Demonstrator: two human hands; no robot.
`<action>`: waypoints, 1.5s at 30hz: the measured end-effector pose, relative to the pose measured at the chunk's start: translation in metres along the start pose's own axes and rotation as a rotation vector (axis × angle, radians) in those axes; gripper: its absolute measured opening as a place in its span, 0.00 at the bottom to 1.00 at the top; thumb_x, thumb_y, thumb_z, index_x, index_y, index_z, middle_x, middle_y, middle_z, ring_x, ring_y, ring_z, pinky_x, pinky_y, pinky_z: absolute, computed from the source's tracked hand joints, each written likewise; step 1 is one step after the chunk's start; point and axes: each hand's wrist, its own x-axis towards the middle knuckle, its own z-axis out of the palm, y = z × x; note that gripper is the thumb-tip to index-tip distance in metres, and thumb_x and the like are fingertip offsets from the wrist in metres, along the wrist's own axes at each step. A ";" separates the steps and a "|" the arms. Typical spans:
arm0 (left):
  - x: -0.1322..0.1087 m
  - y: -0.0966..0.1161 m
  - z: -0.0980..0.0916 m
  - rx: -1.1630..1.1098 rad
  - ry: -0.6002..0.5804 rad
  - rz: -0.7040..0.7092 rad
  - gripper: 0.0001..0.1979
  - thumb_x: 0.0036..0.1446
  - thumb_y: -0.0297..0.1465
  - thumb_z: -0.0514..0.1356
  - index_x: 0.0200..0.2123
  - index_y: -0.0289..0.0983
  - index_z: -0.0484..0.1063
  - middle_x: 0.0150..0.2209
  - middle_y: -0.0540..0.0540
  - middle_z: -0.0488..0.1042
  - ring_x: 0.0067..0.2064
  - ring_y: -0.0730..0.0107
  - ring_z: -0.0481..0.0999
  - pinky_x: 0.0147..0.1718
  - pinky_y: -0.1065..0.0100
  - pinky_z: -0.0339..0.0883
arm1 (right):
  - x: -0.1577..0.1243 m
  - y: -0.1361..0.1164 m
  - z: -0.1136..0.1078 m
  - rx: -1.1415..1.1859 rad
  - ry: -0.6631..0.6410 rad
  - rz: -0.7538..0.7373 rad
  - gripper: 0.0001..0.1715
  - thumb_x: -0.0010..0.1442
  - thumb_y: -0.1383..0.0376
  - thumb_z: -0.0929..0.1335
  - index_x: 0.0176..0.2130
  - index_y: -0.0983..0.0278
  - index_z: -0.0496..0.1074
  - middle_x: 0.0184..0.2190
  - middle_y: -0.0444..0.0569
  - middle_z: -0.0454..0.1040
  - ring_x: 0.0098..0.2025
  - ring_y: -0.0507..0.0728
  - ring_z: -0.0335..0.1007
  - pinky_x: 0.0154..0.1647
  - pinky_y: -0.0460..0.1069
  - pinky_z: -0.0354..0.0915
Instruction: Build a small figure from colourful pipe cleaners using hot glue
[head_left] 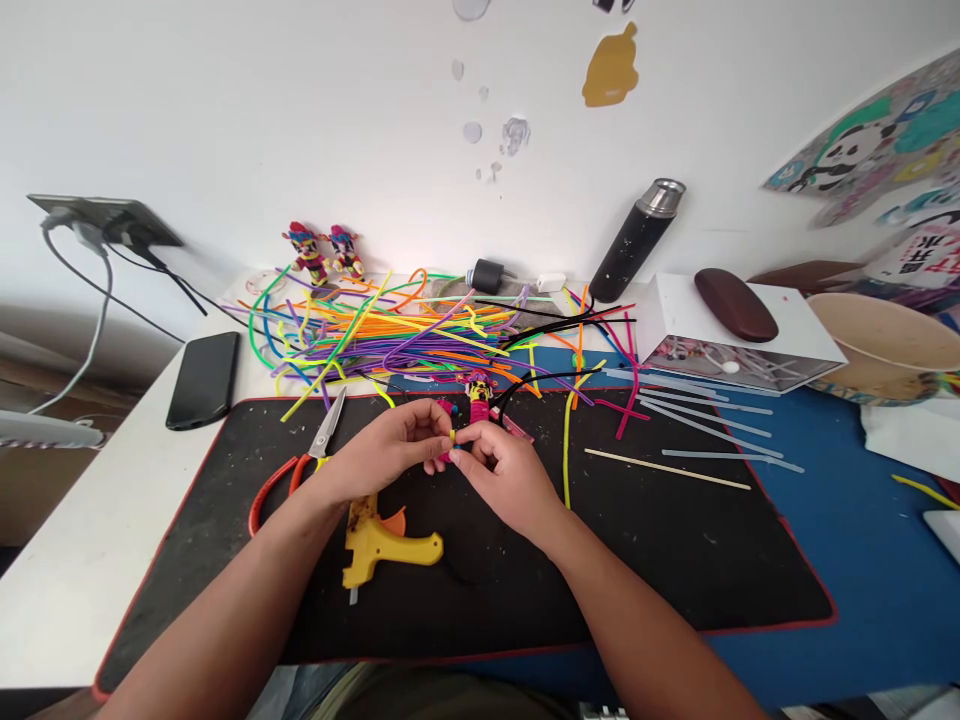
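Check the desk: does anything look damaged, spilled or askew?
No spill shows. The yellow glue gun, just below the left hand, has dark brown stains at its end nearest that hand, perhaps scorching or grime. Behind the black mat, coloured pipe cleaners lie tangled, several straying over its edge.

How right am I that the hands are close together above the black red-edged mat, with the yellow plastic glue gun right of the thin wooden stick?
One slip: the head view shows the yellow plastic glue gun left of the thin wooden stick. The rest stands.
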 end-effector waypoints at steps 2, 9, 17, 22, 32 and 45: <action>0.000 0.000 -0.001 -0.009 -0.004 -0.001 0.13 0.61 0.39 0.69 0.38 0.37 0.72 0.31 0.52 0.74 0.31 0.71 0.74 0.34 0.69 0.68 | 0.000 0.000 0.000 0.006 0.002 -0.002 0.09 0.67 0.59 0.70 0.44 0.60 0.77 0.22 0.37 0.64 0.24 0.52 0.62 0.28 0.49 0.54; -0.001 -0.001 -0.001 -0.123 -0.059 0.069 0.14 0.58 0.32 0.72 0.44 0.38 0.73 0.41 0.49 0.74 0.41 0.69 0.75 0.42 0.66 0.69 | 0.003 -0.001 -0.001 0.127 0.046 -0.002 0.08 0.66 0.59 0.70 0.42 0.61 0.74 0.21 0.36 0.62 0.24 0.52 0.59 0.28 0.48 0.54; 0.003 -0.010 0.013 -0.053 -0.002 0.195 0.13 0.60 0.28 0.69 0.46 0.39 0.70 0.44 0.48 0.72 0.45 0.67 0.73 0.47 0.63 0.68 | 0.003 -0.001 0.000 0.297 0.041 0.066 0.09 0.65 0.57 0.70 0.40 0.60 0.72 0.18 0.34 0.61 0.18 0.50 0.56 0.22 0.47 0.53; 0.004 -0.011 0.018 -0.084 0.036 0.205 0.13 0.60 0.30 0.70 0.44 0.39 0.70 0.43 0.49 0.71 0.45 0.67 0.73 0.48 0.63 0.68 | 0.004 -0.001 0.002 0.340 0.050 0.077 0.09 0.64 0.58 0.70 0.40 0.60 0.72 0.17 0.33 0.61 0.16 0.49 0.55 0.20 0.47 0.52; 0.003 -0.004 0.018 -0.195 0.054 0.100 0.17 0.56 0.33 0.74 0.41 0.38 0.70 0.39 0.51 0.71 0.38 0.71 0.75 0.37 0.68 0.69 | 0.002 -0.003 0.002 0.348 0.035 0.052 0.10 0.65 0.57 0.71 0.41 0.60 0.72 0.19 0.35 0.63 0.18 0.49 0.56 0.20 0.46 0.52; 0.003 -0.005 0.018 -0.169 0.077 0.074 0.15 0.55 0.29 0.71 0.42 0.38 0.69 0.36 0.52 0.72 0.35 0.72 0.73 0.35 0.68 0.67 | 0.003 -0.002 0.001 0.405 -0.005 0.080 0.14 0.66 0.53 0.71 0.42 0.61 0.73 0.21 0.36 0.65 0.17 0.49 0.56 0.19 0.46 0.52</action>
